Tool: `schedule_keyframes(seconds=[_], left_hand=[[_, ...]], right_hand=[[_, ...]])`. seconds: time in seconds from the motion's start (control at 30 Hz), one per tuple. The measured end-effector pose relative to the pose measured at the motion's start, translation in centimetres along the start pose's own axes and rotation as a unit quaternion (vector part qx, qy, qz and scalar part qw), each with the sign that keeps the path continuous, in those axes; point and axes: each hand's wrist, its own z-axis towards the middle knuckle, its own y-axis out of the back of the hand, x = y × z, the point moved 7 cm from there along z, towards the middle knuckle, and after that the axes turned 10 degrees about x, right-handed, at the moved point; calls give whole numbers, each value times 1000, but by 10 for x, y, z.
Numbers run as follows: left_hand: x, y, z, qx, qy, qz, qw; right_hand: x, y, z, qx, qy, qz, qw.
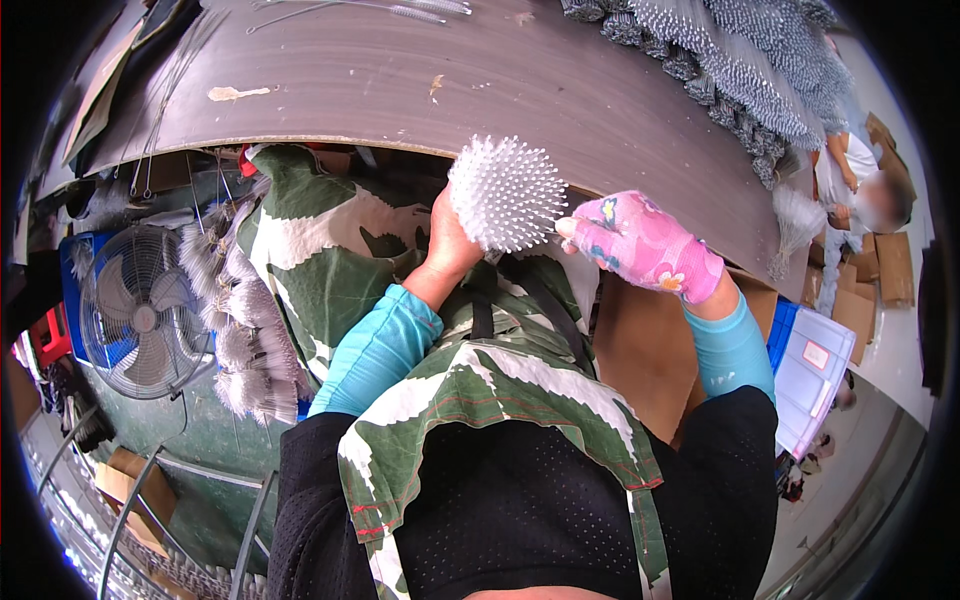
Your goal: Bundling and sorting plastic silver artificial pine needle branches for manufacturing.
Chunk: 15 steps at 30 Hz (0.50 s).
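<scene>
My bare left hand is wrapped round the left side of a thick bundle of thin brushes. Their small whitish tips face up and form a dense, rounded top. My right hand, in a pink floral glove, is closed in a pinch at the bundle's right edge. What lies between its thumb and fingers is too small to make out. The bundle's lower part is hidden beneath its own tips and my left hand. Both hands are at the near edge of the brown table, above my camouflage apron.
A large pile of bundled brushes covers the table's far right. Loose wire brushes lie at the far edge. To my left are a floor fan and hanging brush bundles. A cardboard box stands right; another person is beyond.
</scene>
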Motion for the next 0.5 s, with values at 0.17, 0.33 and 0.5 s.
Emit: schedule_keyframes(seconds=[0.17,0.33,0.5], left_hand=[[0,0,0,-7,-4,1,1000],[-1,-1,0,-4,-21,28,999],[9,-2,1,-10,15,-114,993]], right_hand=[[-1,0,4,-3,-2,-46,999],[0,0,2,3,-17,-24,1000],[7,3,-4,10,25,15,1000]])
